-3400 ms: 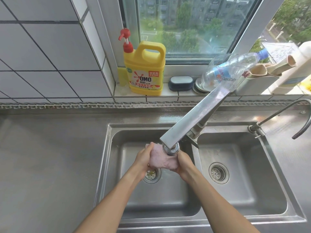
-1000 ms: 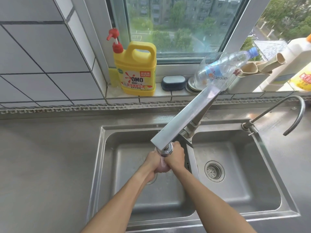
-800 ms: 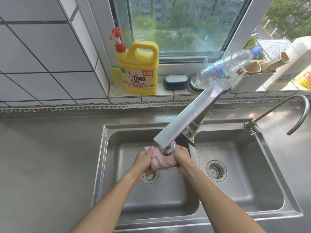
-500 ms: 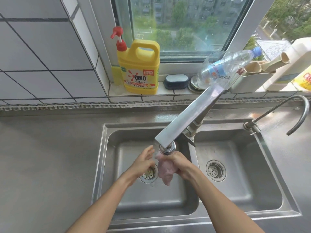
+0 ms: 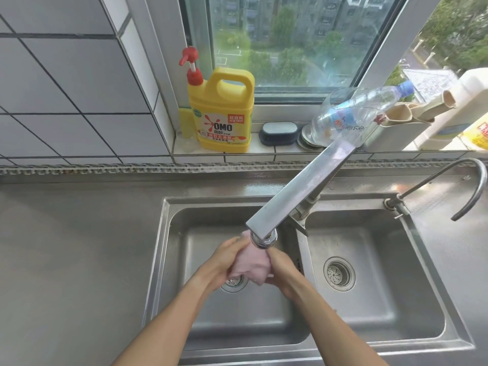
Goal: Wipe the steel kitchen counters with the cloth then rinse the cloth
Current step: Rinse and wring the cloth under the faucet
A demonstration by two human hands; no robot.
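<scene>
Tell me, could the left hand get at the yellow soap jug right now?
Probably not yet: the left hand grips the cloth with the right hand. Once it lets go, nothing blocks the jug.

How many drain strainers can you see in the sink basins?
2: one drain strainer in the left basin, partly hidden under the left hand and pink cloth; one fully visible in the right basin.

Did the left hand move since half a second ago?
Yes. The left hand has closed in toward the faucet spout and now grips the pink cloth with the right hand.
</scene>
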